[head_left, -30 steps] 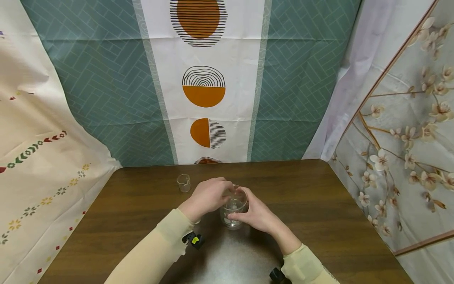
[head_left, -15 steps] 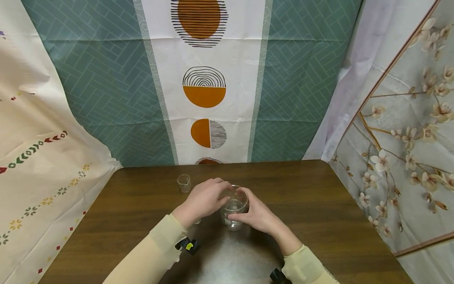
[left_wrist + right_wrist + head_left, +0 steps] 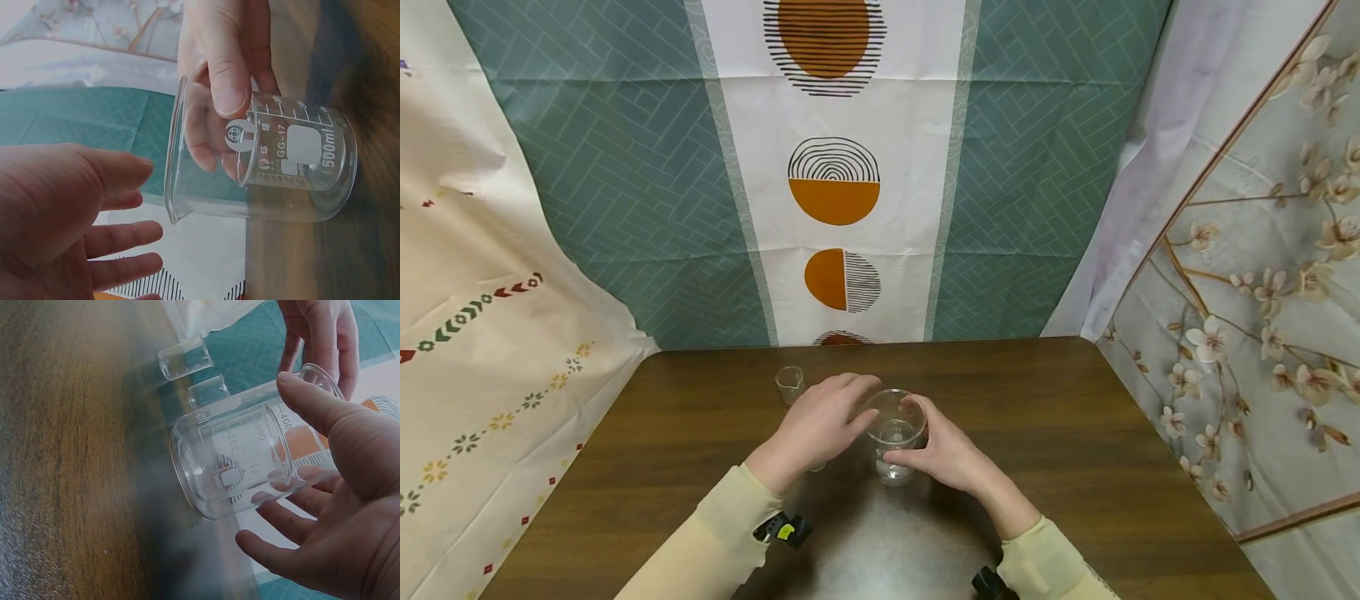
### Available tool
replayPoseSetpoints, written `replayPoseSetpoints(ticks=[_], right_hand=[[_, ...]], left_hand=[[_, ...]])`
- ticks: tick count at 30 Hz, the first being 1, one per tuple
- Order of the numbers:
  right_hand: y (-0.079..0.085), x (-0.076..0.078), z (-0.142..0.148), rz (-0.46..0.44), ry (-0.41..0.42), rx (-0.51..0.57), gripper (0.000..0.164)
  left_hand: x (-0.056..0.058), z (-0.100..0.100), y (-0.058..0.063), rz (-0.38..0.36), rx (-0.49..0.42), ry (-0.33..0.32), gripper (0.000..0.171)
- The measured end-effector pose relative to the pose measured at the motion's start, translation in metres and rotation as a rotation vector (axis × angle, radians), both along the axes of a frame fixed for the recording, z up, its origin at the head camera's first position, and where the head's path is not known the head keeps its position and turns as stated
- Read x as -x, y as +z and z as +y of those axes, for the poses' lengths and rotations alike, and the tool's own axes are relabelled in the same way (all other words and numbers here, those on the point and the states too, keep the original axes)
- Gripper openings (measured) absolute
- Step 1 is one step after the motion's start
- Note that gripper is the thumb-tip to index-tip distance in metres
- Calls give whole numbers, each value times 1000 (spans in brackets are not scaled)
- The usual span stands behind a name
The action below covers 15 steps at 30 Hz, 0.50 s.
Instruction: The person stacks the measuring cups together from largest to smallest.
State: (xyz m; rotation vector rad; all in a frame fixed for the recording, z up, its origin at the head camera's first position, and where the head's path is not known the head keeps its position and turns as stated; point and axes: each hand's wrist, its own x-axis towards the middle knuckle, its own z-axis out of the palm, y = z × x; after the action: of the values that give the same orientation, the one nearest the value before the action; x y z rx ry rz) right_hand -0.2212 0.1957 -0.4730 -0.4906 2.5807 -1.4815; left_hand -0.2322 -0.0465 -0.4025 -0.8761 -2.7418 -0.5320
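Note:
A large clear glass beaker stands on the table, a smaller beaker nested inside it. White scale marks and a "500ml" print show on the glass. My right hand grips the large beaker from the right, its thumb on the near side and fingers round the far side. Left of the rim, my left hand holds nothing, its fingers spread and relaxed. In the left wrist view, a gap shows between those fingertips and the spouted rim.
Behind my left hand, toward the back left, stands a small beaker. Another small glass is mostly hidden under the left hand. The brown wooden table ends at a hanging patterned cloth at the back.
My left hand has drawn out of the large beaker's mouth and moved left, its fingers loosening. The right hand and the beaker have stayed in place.

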Motion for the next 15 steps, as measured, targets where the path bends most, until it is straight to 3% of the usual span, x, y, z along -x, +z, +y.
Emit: replayPoseSetpoints(ticks=[8, 15], right_hand=[[1, 0, -3, 33, -5, -9, 97], [-3, 1, -2, 24, -21, -10, 94]], left_hand=[[-5, -13, -1, 23, -28, 7, 60], [-13, -22, -9, 9, -28, 23, 66]])
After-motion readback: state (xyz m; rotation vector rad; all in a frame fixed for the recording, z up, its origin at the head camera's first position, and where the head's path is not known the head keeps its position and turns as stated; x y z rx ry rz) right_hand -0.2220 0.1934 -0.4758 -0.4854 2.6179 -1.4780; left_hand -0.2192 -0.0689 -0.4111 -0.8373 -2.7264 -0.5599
